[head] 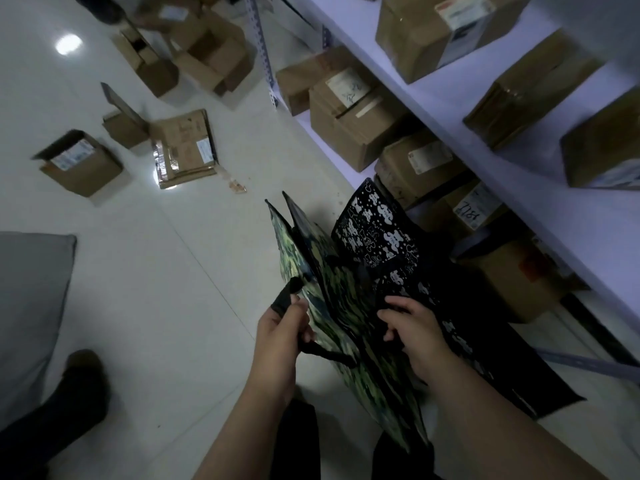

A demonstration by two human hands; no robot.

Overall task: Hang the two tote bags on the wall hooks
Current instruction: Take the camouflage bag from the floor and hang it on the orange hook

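The green camouflage woven tote bag (349, 306) and black white-printed tote bag (377, 230) were held upright over the floor; its black strap (285, 299) was pinched by left-hand fingers (298, 308), right-hand fingers (394, 318) curled into the fabric between

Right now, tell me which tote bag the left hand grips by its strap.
The green camouflage bag; the left hand pinches its black strap, not the black-and-white printed bag.

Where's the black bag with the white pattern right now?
The black patterned bag hangs low centre-right in the head view, by the right hand, between the green camouflage bag and the boxes on the shelf.
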